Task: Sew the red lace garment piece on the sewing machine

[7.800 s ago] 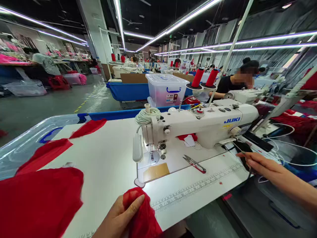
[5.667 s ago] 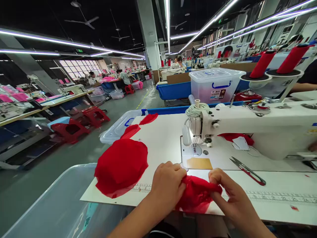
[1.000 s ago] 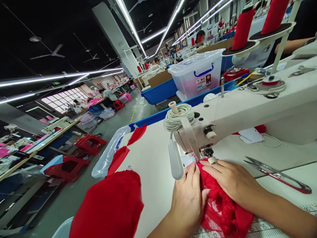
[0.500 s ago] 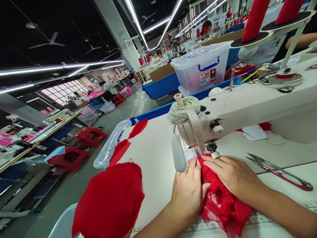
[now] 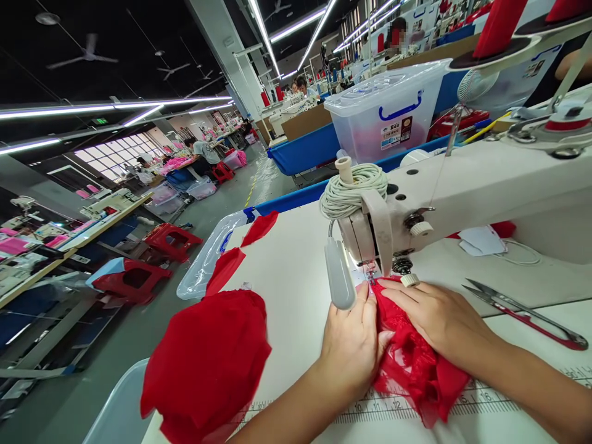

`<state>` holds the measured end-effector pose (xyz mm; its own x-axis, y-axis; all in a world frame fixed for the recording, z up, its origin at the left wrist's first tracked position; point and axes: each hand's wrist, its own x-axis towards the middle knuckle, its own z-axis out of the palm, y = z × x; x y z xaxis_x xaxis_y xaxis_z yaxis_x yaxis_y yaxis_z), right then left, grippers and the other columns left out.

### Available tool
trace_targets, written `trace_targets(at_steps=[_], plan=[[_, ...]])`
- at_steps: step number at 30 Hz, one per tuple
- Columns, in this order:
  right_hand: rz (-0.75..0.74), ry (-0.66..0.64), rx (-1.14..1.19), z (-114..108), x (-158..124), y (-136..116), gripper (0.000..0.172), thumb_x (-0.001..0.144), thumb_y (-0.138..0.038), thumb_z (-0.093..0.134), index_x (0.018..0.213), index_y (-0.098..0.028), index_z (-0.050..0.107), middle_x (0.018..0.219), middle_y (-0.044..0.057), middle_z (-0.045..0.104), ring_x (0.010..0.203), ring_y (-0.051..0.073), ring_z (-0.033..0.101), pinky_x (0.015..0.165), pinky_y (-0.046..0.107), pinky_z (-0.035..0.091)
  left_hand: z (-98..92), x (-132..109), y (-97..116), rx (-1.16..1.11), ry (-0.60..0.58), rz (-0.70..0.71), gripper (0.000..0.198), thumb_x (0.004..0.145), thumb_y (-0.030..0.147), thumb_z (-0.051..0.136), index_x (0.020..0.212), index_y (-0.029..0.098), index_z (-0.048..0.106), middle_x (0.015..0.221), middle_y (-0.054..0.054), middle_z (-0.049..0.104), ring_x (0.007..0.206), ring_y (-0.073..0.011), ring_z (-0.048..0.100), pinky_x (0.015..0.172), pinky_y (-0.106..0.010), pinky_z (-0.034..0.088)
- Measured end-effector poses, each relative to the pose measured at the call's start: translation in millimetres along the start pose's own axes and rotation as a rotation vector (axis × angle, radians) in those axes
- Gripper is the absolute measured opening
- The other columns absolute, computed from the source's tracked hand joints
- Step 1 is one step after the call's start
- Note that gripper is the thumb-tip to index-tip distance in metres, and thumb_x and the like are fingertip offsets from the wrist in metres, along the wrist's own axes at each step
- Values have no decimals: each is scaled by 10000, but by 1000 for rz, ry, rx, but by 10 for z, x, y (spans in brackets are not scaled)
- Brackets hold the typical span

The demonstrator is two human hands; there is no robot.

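A piece of red lace fabric (image 5: pixel 407 376) lies bunched under the needle end of a white sewing machine (image 5: pixel 467 179), its tip at the presser foot (image 5: pixel 370 275). My left hand (image 5: pixel 349 345) is closed on the fabric's left edge, thumb on the lace and fingertips close to the foot. From the other side my right hand (image 5: pixel 441 317) holds the fabric against the bed, fingers together and its thumb hidden. A grey lamp-like piece (image 5: pixel 340 274) hangs just above my left fingers.
Thread snips (image 5: pixel 527 314) lie right of my right hand. A pile of red fabric (image 5: pixel 208 364) sits at the table's left edge, with red strips (image 5: pixel 225 270) behind it. A ruler strip (image 5: pixel 388 410) runs along the front. Beyond stands a clear lidded box (image 5: pixel 388 117).
The view has shifted slightly, so the machine and snips appear further right. Both hands stay on the lace fabric at the presser foot, in nearly the same pose.
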<state>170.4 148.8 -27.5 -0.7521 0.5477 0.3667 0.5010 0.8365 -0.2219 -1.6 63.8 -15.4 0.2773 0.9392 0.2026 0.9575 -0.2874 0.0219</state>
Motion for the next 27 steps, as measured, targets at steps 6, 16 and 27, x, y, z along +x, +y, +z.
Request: trace_targets(at_steps=[6, 16, 27], plan=[[23, -20, 54, -20, 22, 14, 232, 910, -180, 405, 950, -203, 632, 1142, 87, 702, 833, 253, 658, 621, 382, 550, 1, 2, -1, 0, -21, -22, 494, 908, 362, 544, 1281, 45, 479, 1397, -207, 486, 1130, -339, 527, 924, -499, 472], [-107, 94, 81, 13, -32, 74, 377, 895, -73, 352, 1150, -194, 602, 1176, 78, 670, 976, 244, 591, 780, 390, 478, -77, 6, -116, -140, 79, 156, 319, 952, 280, 406, 1177, 87, 523, 1184, -175, 588, 993, -272, 570, 816, -409, 523], [-168, 193, 106, -69, -62, 67, 325, 884, -10, 402, 932, -191, 668, 913, -13, 723, 817, 190, 516, 725, 317, 353, -95, -5, -161, -132, 31, 205, 851, 915, 645, -20, 1279, 90, 513, 933, -121, 608, 740, -227, 566, 659, -380, 539]])
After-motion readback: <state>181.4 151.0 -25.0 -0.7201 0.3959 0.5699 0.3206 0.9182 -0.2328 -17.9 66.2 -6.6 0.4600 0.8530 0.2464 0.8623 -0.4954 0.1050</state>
